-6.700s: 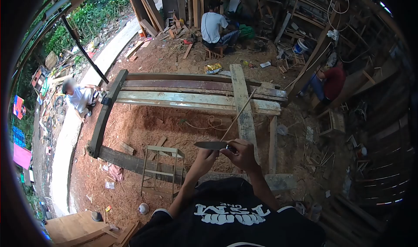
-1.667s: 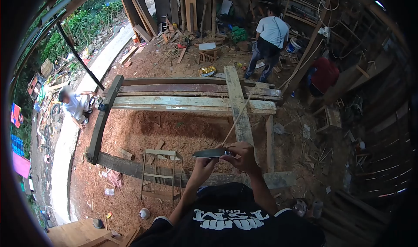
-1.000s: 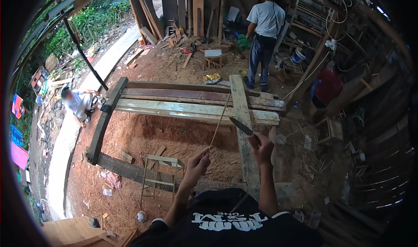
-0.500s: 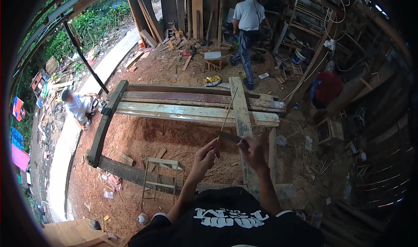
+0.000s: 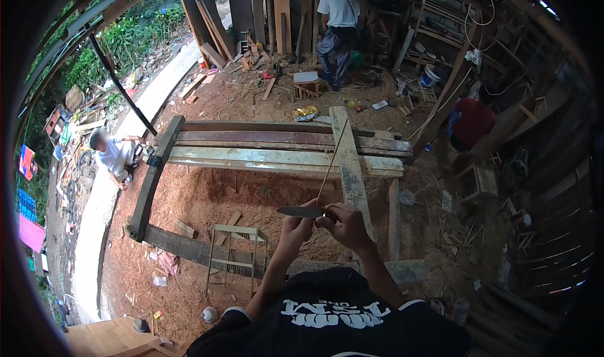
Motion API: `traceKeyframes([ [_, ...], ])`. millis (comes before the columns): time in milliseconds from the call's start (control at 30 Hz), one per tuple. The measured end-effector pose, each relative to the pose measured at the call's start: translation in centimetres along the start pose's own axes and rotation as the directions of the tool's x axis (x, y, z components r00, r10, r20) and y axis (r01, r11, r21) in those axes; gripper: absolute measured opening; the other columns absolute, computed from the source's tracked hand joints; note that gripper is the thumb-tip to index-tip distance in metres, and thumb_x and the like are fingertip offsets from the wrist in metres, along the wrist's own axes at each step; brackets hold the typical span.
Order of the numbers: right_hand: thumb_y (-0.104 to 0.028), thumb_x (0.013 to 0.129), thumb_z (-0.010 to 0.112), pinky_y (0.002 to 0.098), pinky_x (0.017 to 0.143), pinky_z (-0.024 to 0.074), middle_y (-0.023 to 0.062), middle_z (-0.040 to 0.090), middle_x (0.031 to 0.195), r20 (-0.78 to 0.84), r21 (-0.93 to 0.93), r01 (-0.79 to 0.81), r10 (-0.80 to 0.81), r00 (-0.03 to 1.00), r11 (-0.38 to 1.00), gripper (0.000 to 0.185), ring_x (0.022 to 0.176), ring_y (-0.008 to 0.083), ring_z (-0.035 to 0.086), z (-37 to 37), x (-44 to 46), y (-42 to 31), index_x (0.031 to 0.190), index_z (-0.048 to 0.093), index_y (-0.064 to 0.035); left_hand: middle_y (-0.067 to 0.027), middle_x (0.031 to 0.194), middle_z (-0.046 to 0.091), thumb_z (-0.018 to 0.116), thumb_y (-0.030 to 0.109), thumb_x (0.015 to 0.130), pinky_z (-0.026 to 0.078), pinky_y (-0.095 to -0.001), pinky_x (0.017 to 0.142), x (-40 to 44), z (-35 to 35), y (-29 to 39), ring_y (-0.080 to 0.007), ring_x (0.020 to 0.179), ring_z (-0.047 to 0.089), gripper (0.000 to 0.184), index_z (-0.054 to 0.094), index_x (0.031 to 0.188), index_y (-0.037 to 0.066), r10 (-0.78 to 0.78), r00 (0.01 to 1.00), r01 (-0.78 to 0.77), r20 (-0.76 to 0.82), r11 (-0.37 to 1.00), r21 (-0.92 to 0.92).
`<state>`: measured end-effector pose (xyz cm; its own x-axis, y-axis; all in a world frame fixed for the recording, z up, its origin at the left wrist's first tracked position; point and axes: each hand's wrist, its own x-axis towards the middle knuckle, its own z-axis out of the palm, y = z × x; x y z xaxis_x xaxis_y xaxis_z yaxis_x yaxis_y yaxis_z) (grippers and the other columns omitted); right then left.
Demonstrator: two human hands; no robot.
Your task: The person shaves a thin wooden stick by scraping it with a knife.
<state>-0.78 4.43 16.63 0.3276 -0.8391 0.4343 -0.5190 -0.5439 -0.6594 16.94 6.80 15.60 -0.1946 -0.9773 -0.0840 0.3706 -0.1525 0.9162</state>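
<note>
In the head view my left hand [image 5: 293,231] is closed around the lower end of a thin wooden stick [image 5: 329,165], which slants up and away to the right. My right hand [image 5: 346,226] grips a knife [image 5: 301,212] by its handle. The broad dark blade points left and lies across the top of my left hand, beside the stick's lower end. Whether the edge touches the stick cannot be made out. Both hands are close together in front of my chest, and the stick's far end reaches over a wide upright-lying plank [image 5: 350,162].
Long boards [image 5: 264,158] lie across a wooden frame ahead. A small slatted wooden frame [image 5: 236,231] stands on the sawdust-covered ground at lower left. One person [image 5: 340,29] stands at the back, another [image 5: 113,155] crouches at left, and a third in red [image 5: 473,123] is at right.
My right hand has moved left and down with the knife, bringing the blade over my left hand. The person at the back has moved left and farther away.
</note>
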Motion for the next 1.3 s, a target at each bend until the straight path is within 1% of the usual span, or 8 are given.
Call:
traceKeyframes([
  [467, -0.044, 0.084, 0.074, 0.037, 0.061, 0.0437, 0.0085, 0.063, 0.07, -0.041, 0.064, 0.009, -0.006, 0.999, 0.998, 0.041, 0.062, 0.0247, 0.059, -0.8, -0.9, -0.5, 0.092, 0.071, -0.0042, 0.0032, 0.077, 0.055, 0.051, 0.017, 0.104, 0.028, -0.0192, 0.046, -0.9, 0.5, -0.5, -0.0002, 0.053, 0.037, 0.032, 0.055, 0.132, 0.002, 0.067, 0.997, -0.065, 0.033, 0.996, -0.054],
  [567, -0.043, 0.082, 0.076, 0.0353, 0.059, 0.0425, 0.0066, 0.064, 0.069, -0.071, 0.072, 0.064, -0.058, 0.996, 0.995, 0.039, 0.059, 0.0225, 0.059, -0.8, -1.2, -0.5, 0.09, 0.072, -0.005, 0.0021, 0.081, 0.057, 0.052, 0.012, 0.103, 0.031, -0.0182, 0.049, -1.7, 0.5, 0.1, 0.0003, 0.058, 0.042, 0.03, 0.056, 0.131, 0.002, 0.019, 1.0, -0.019, 0.009, 0.999, 0.032],
  [767, -0.044, 0.078, 0.08, 0.0343, 0.06, 0.0413, 0.0034, 0.061, 0.063, -0.121, 0.06, 0.163, -0.155, 0.981, 0.985, 0.039, 0.055, 0.0199, 0.057, -0.8, -1.0, -0.2, 0.086, 0.072, -0.0056, 0.0, 0.09, 0.061, 0.052, 0.002, 0.098, 0.04, -0.0168, 0.059, -2.2, 0.1, 0.0, -0.0012, 0.073, 0.051, 0.032, 0.057, 0.129, 0.001, 0.198, 0.978, -0.209, 0.067, 0.942, 0.262],
  [1000, -0.048, 0.083, 0.075, 0.0356, 0.061, 0.0445, 0.0058, 0.064, 0.067, -0.122, -0.011, 0.17, -0.17, 0.978, 0.985, 0.043, 0.061, 0.0214, 0.063, -1.0, -0.9, 1.1, 0.087, 0.073, -0.0058, 0.0013, 0.087, 0.06, 0.053, 0.004, 0.099, 0.041, -0.0176, 0.061, -2.6, 0.6, 0.7, -0.002, 0.075, 0.052, 0.028, 0.06, 0.126, 0.0, 0.095, 0.995, -0.094, 0.004, 0.972, 0.217],
  [1067, -0.047, 0.087, 0.07, 0.0351, 0.061, 0.0463, 0.0093, 0.069, 0.073, -0.403, -0.03, 0.088, -0.093, 0.91, 0.996, 0.041, 0.064, 0.0273, 0.066, -1.2, -1.0, 4.7, 0.086, 0.073, -0.006, 0.0022, 0.086, 0.059, 0.053, 0.006, 0.1, 0.041, -0.0175, 0.061, -3.3, 0.4, 1.2, -0.0017, 0.075, 0.051, 0.028, 0.061, 0.126, 0.0, 0.067, 0.998, -0.066, -0.002, 0.988, 0.14],
  [1133, -0.047, 0.093, 0.063, 0.0363, 0.06, 0.0481, 0.0132, 0.069, 0.075, -0.536, 0.025, -0.398, 0.348, 0.769, 0.917, 0.043, 0.068, 0.0286, 0.068, -4.7, -1.4, 9.3, 0.089, 0.072, -0.006, 0.0025, 0.084, 0.057, 0.055, 0.013, 0.101, 0.036, -0.0176, 0.054, -5.3, 0.0, -0.6, -0.0016, 0.066, 0.047, 0.029, 0.06, 0.127, 0.001, 0.035, 0.998, -0.043, 0.049, 0.982, 0.185],
  [1200, -0.049, 0.096, 0.06, 0.0365, 0.057, 0.0467, 0.0116, 0.068, 0.072, -0.602, -0.093, -0.473, 0.329, 0.728, 0.876, 0.044, 0.065, 0.0249, 0.067, -8.4, -2.1, 13.7, 0.091, 0.071, -0.0064, 0.0025, 0.083, 0.056, 0.055, 0.017, 0.102, 0.033, -0.0178, 0.049, -6.8, -0.8, -2.3, -0.0015, 0.06, 0.044, 0.03, 0.059, 0.129, 0.002, -0.015, 1.0, 0.016, -0.004, 0.984, 0.178],
  [1300, -0.049, 0.096, 0.06, 0.0372, 0.058, 0.0464, 0.0089, 0.067, 0.069, -0.505, -0.035, -0.421, 0.347, 0.79, 0.906, 0.043, 0.063, 0.0196, 0.064, -9.5, -1.8, 11.0, 0.093, 0.07, -0.007, 0.0008, 0.082, 0.056, 0.052, 0.02, 0.104, 0.03, -0.018, 0.046, -5.5, -2.8, -3.5, -0.0011, 0.055, 0.04, 0.03, 0.056, 0.129, 0.004, -0.061, 0.984, 0.078, -0.17, 0.993, 0.094],
])
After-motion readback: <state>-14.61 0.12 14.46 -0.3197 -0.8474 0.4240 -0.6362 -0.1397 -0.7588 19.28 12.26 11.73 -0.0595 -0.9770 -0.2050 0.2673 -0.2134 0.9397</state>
